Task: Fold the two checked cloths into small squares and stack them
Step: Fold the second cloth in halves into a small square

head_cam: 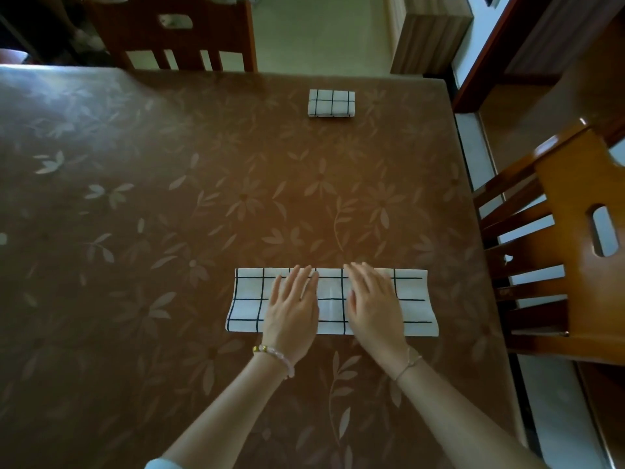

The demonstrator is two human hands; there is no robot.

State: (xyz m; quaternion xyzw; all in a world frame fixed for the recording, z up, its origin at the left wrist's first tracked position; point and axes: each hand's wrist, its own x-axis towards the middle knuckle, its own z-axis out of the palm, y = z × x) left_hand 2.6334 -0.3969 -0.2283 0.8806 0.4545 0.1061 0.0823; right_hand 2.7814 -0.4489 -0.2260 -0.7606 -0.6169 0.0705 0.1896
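The strip (pixel 333 301) lies near the desk's (pixel 135 231) front edge, long axis running left-right. Both hands, left (pixel 292 308) and right (pixel 373 304), press flat on its middle, fingers straight (gripping nothing). The folded cloth (pixel 331 103) sits well apart, straight ahead, slightly nearer the right hand.

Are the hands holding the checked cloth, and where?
Nothing is gripped. The left hand and right hand lie flat with straight fingers on the middle of the long checked cloth, pressing it onto the table.
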